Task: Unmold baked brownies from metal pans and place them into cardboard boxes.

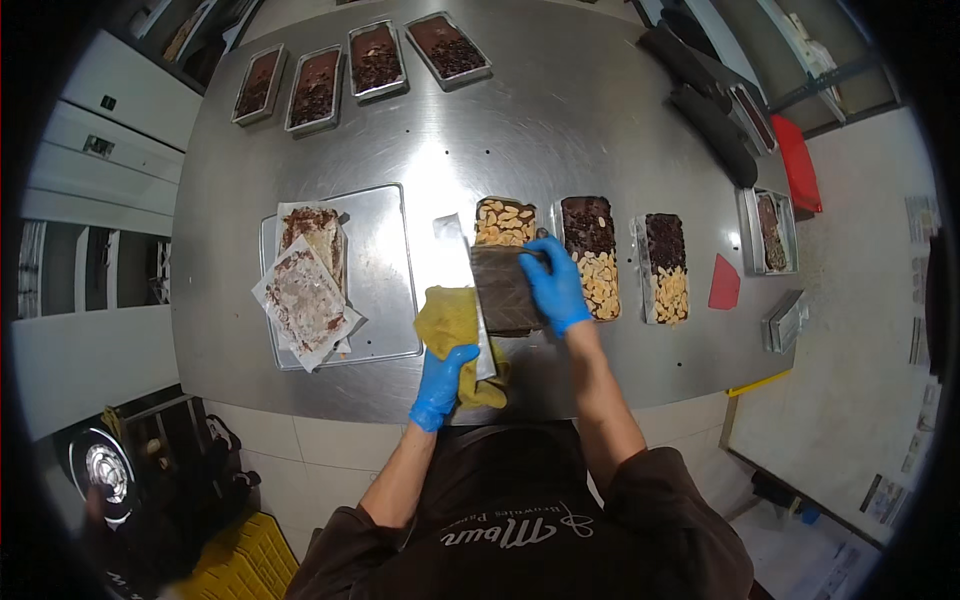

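Observation:
My left hand (444,382), in a blue glove, grips a yellow-green cloth (448,319). The cloth lies against a long, shiny metal piece (463,277), which looks like the side of a loaf pan. My right hand (556,285), also gloved in blue, has its fingers on the upper right edge of a dark brown sheet (506,289) with faint diagonal lines. That sheet covers the near part of an almond-topped brownie loaf (505,221). To the right lie two more loaves, one half chocolate and half almond (590,255), the other similar (667,270).
On the steel table (525,165), a metal tray (382,285) at left bears stained baking papers (307,300). Several filled loaf pans (375,60) stand at the back. Dark oven mitts (712,135), a red scraper (724,282), a pan with a loaf remnant (771,232) and stacked pans (784,321) are at right.

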Demonstrator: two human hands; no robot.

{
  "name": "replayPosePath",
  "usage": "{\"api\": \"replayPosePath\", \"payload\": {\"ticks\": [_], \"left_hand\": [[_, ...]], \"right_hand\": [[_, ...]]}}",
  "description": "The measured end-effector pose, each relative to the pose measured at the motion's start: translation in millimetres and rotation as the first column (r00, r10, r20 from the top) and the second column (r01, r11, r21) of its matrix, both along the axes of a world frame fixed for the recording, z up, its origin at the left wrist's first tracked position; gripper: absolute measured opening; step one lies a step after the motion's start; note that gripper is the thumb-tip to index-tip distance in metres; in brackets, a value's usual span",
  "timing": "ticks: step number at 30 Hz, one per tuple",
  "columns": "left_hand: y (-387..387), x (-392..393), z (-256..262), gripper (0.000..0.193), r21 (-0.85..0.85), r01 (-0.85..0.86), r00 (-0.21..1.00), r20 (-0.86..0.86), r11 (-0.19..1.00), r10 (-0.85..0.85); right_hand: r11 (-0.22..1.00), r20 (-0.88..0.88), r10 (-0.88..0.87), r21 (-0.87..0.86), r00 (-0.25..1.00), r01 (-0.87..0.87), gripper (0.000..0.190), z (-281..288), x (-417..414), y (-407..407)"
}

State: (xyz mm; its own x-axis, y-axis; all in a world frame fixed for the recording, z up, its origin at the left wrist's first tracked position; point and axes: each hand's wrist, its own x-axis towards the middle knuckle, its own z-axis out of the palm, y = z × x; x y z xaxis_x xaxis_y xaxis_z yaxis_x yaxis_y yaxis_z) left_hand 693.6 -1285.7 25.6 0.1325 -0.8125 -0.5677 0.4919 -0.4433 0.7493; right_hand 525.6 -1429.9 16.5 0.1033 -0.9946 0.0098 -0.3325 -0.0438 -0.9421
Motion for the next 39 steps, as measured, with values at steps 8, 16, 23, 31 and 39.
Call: {"api": "replayPosePath", "payload": {"ticks": [8,16,23,31,39], "left_hand": [[78,50,-5,0.060,0.054,-0.187,0.974,-0.120,0.981,0.192],[31,-25,102,0.051,-0.024,0.421,0.795,-0.471,0.907,-0.382],[-35,-299,-41,0.031,-0.467,0.649,0.607,-0.158,0.601,-0.779],[-57,-433,26,0.041,0.213,0.653,0.729,-0.436,0.727,-0.528],[-72,-485,23,0.045,0.108,0.754,0.646,-0.305,0.648,-0.700]], "right_hand": [[0.938,0.932,-0.216,0.281,0.291,-0.205,0.038,20,-119,15],[0.984,0.949,-0.162,0.175,0.270,-0.026,0.041,13,-244,74],[0.704,0.381,-0.710,0.417,0.592,0.575,0.035,48,-306,133],[0.416,-0.376,-0.836,0.041,0.400,0.908,0.041,-52,-540,108],[0.253,-0.470,-0.875,-0.251,0.111,0.934,0.047,-39,-741,61]]}}
